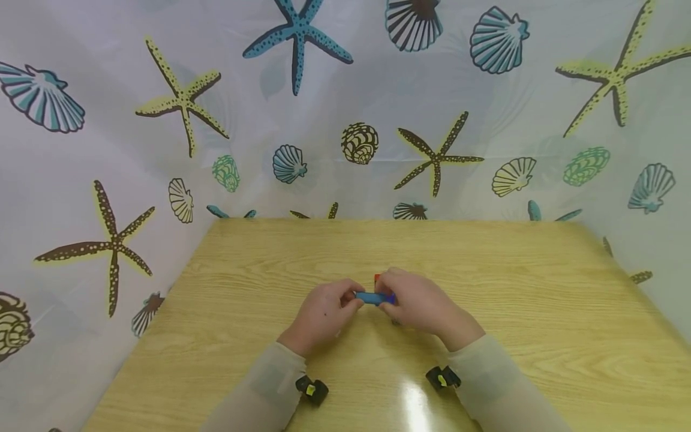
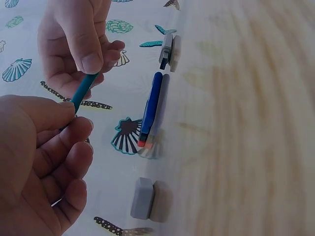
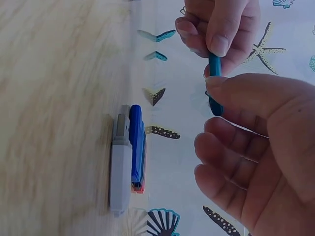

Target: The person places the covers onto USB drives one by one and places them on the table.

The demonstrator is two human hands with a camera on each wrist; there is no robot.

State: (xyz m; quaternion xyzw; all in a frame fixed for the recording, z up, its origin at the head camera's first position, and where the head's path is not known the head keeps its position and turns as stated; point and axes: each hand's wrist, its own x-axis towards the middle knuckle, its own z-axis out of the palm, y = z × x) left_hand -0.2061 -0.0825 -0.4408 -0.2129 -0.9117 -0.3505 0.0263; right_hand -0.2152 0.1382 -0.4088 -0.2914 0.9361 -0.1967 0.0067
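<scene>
Both hands hold a slim teal-blue stick (image 1: 369,297) between them, in front of me over the middle of the table. The left hand (image 1: 325,312) pinches one end with thumb and fingertips. On the other end the thumb and fingers of the right hand (image 1: 418,303) pinch it. Both wrist views show the stick (image 2: 82,92) bridging the two hands, the fingertips covering its ends. I cannot tell its exact kind. Close by lies a long blue object (image 2: 152,105) with a red and black end, largely hidden by the right hand in the head view.
Beside the blue object lie a grey USB stick (image 2: 168,48) with its metal plug showing and a small grey block (image 2: 142,199). The wooden table (image 1: 243,288) meets a hanging sheet (image 1: 335,108) printed with shells and starfish at its back and sides.
</scene>
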